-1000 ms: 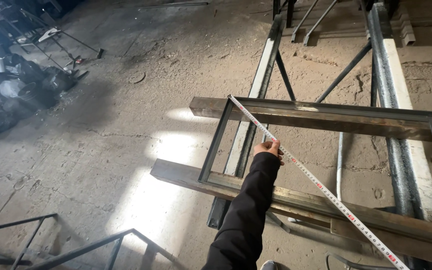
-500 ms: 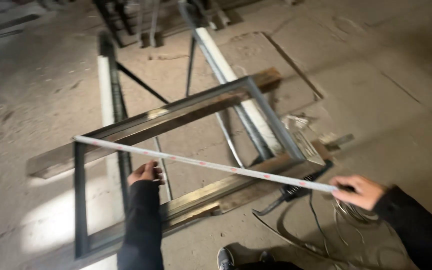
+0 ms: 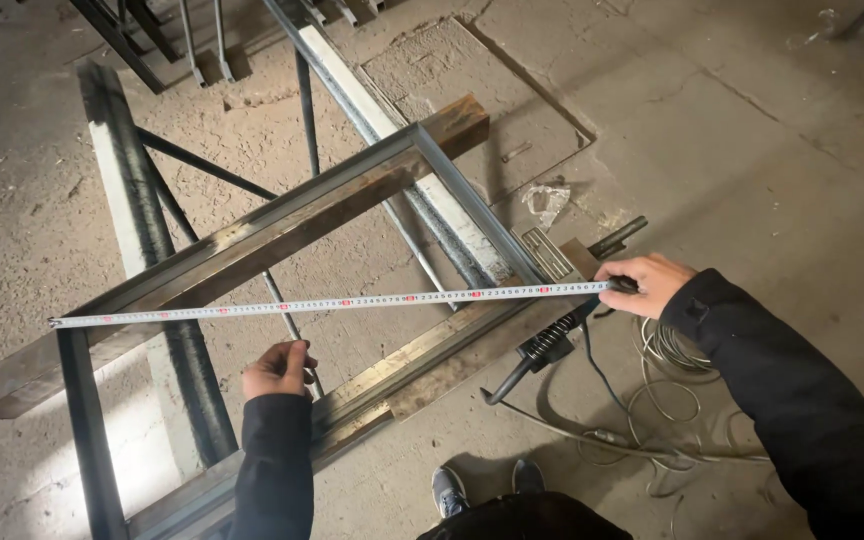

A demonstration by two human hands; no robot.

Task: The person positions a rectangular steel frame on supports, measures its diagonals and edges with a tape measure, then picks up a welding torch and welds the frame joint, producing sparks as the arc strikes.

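- Both hands work on a tape measure [image 3: 332,303]. My left hand [image 3: 277,370], at 7 o'clock, is curled loosely just under it, and I cannot tell if it holds anything.
- My right hand [image 3: 647,283], at 3 o'clock, pinches the tape's end at the frame's corner.
- Across the metal frame [image 3: 282,210], the tape runs corner to corner, toward 9 o'clock.
- Wires [image 3: 672,350] lie coiled on the floor [image 3: 752,130] beside my right hand.

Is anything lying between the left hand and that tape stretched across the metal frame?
Nothing visible does. The left hand sits just below the white measuring tape, with only open air over the grey rectangular steel frame between them. The right hand already holds the tape's end.
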